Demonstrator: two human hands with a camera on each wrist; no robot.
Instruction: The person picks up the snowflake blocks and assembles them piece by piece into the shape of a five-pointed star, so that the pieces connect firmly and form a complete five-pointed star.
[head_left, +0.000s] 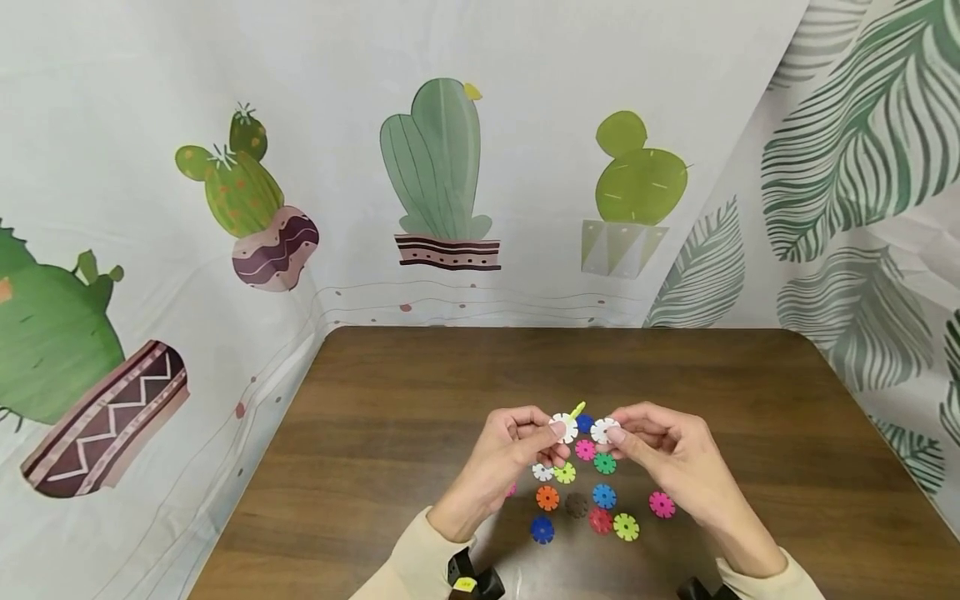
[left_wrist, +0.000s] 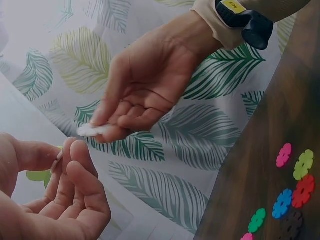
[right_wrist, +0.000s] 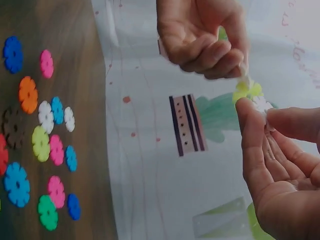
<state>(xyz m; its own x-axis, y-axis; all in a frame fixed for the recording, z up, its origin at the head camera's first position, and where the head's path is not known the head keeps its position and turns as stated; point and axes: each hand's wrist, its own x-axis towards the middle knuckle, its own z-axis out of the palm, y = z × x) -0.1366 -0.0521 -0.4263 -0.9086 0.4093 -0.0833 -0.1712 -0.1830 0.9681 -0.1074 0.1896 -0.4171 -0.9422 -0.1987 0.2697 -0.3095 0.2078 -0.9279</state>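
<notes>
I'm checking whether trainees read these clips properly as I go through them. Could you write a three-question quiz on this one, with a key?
1. True or false: the right hand holds nothing.
2. From which hand's disc does the yellow-green piece stick out?
A) the left hand
B) the right hand
3. In the head view, what colour is the rightmost loose disc on the table?

Key:
1. False; it pinches a white disc.
2. A.
3. Pink.
</notes>
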